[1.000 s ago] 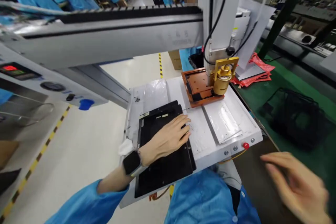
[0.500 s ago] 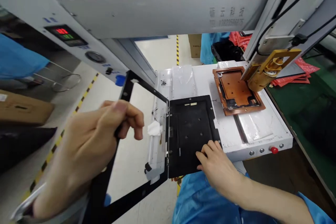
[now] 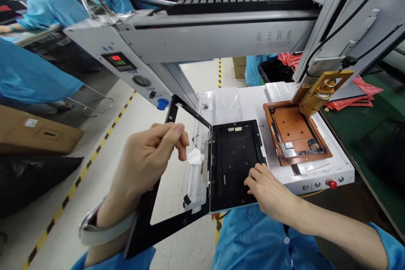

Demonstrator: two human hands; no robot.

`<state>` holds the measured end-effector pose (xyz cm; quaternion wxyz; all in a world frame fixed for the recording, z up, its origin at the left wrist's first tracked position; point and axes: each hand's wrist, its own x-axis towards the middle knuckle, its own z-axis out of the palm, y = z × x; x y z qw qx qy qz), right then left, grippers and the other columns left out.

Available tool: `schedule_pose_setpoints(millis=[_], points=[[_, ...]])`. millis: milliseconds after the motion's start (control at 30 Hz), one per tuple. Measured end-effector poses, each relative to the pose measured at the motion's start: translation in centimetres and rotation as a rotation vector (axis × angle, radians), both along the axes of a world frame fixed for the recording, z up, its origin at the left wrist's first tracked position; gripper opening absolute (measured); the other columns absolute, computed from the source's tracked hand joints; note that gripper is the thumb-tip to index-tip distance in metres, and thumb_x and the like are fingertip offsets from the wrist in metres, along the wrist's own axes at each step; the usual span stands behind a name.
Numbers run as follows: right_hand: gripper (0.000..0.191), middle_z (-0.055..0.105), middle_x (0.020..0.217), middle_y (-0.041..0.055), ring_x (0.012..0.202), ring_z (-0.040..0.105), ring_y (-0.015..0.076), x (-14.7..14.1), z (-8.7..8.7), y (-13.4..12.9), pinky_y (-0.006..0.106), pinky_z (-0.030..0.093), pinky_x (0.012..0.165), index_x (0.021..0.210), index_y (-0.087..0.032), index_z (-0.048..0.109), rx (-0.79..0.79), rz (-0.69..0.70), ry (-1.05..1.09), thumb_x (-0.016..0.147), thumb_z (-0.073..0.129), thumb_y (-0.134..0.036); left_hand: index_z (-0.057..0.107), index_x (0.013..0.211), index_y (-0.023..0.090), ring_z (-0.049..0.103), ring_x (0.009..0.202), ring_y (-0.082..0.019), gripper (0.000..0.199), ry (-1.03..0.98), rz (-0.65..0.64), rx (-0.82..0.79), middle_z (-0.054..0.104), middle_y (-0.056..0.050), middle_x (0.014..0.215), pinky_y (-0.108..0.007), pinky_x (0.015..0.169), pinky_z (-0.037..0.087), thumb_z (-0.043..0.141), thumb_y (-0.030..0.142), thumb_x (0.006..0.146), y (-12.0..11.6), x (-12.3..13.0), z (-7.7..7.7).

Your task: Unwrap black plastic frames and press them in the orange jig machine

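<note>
A black, open rectangular frame (image 3: 177,225) stands tilted up on metal hinges beside its flat, black, recessed base (image 3: 236,177). It looks thin, stiff and fairly light; the outer bar, opposite the hinges, seems the best place to hold. The left hand (image 3: 148,152) has its fingers curled around that bar. The right hand (image 3: 268,187) bends its fingers over the base's right edge; whether it pinches or only rests, I cannot tell. The base, probably smooth and rigid, lies on a white machine table (image 3: 253,98), near a copper-coloured rectangular tray (image 3: 289,122).
</note>
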<state>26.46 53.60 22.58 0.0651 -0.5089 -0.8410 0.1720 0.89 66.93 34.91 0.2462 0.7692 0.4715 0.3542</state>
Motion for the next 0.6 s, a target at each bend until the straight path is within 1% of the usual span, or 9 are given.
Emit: schedule_pose_setpoints(millis=[67,167,267,367,433,500,533,600], points=[[0.016,0.068,0.104,0.0085,0.099,0.058,0.027,1.1,1.3,-0.2,0.044,0.053,0.092,0.104,-0.017,0.072,-0.004,-0.034,0.113,0.099,0.068,-0.003,0.067,0.072,0.023,0.043,0.046,-0.011,0.038,-0.016,0.019,-0.046,0.064,0.003,0.053,-0.032,0.053,0.034,0.055,0.046,0.101,0.0,-0.2,-0.2],[0.017,0.07,0.106,0.007,0.101,0.059,0.0251,2.7,3.4,-1.2,0.037,0.053,0.086,0.11,-0.02,0.071,0.031,-0.079,0.323,0.102,0.068,-0.005,0.073,0.093,0.022,0.04,0.041,-0.012,0.033,-0.033,0.064,-0.105,0.062,0.004,0.052,-0.03,0.046,0.03,0.06,0.052,0.098,0.1,-0.4,-0.7],[0.018,0.07,0.109,0.0069,0.103,0.059,0.0242,3.8,4.9,-2.4,0.036,0.053,0.084,0.117,-0.022,0.07,0.132,-0.067,0.446,0.107,0.063,-0.008,0.076,0.118,0.02,0.047,0.045,-0.014,0.044,-0.008,0.078,-0.115,0.063,0.004,0.054,-0.029,0.049,0.034,0.063,0.056,0.095,0.3,0.0,-1.4],[0.018,0.07,0.111,0.0071,0.103,0.059,0.0233,4.0,5.7,-3.4,0.037,0.054,0.09,0.125,-0.023,0.067,0.241,-0.012,0.485,0.112,0.057,-0.014,0.069,0.143,0.017,0.051,0.052,-0.015,0.065,0.02,0.041,-0.104,0.066,0.004,0.059,-0.028,0.056,0.039,0.066,0.058,0.094,0.4,1.0,-1.6],[0.017,0.07,0.111,0.0068,0.101,0.059,0.0224,3.9,5.6,-3.9,0.038,0.053,0.094,0.127,-0.022,0.065,0.312,0.025,0.49,0.115,0.055,-0.018,0.059,0.156,0.015,0.053,0.055,-0.014,0.077,-0.003,-0.014,-0.124,0.068,0.005,0.062,-0.027,0.06,0.042,0.067,0.059,0.095,0.4,1.8,-1.7],[0.016,0.07,0.109,0.0061,0.099,0.059,0.0214,3.7,4.9,-4.2,0.038,0.052,0.097,0.127,-0.02,0.064,0.37,0.057,0.476,0.117,0.052,-0.02,0.05,0.163,0.013,0.06,0.059,-0.015,0.082,-0.084,-0.067,-0.172,0.068,0.005,0.065,-0.027,0.065,0.047,0.067,0.058,0.097,0.4,2.3,-2.0],[0.016,0.07,0.108,0.0056,0.098,0.059,0.021,3.5,4.3,-4.2,0.038,0.051,0.098,0.125,-0.02,0.065,0.396,0.07,0.464,0.118,0.05,-0.022,0.049,0.163,0.013,0.063,0.061,-0.015,0.081,-0.131,-0.086,-0.194,0.069,0.005,0.066,-0.027,0.067,0.049,0.067,0.057,0.098,0.4,2.5,-2.1],[0.019,0.07,0.106,0.0045,0.096,0.06,0.0203,3.2,2.8,-4.3,0.037,0.05,0.1,0.122,-0.02,0.065,0.446,0.088,0.432,0.119,0.048,-0.027,0.053,0.158,0.012,0.064,0.06,-0.016,0.074,-0.216,-0.115,-0.208,0.068,0.004,0.064,-0.027,0.066,0.051,0.067,0.056,0.1,0.3,2.6,-2.5]])
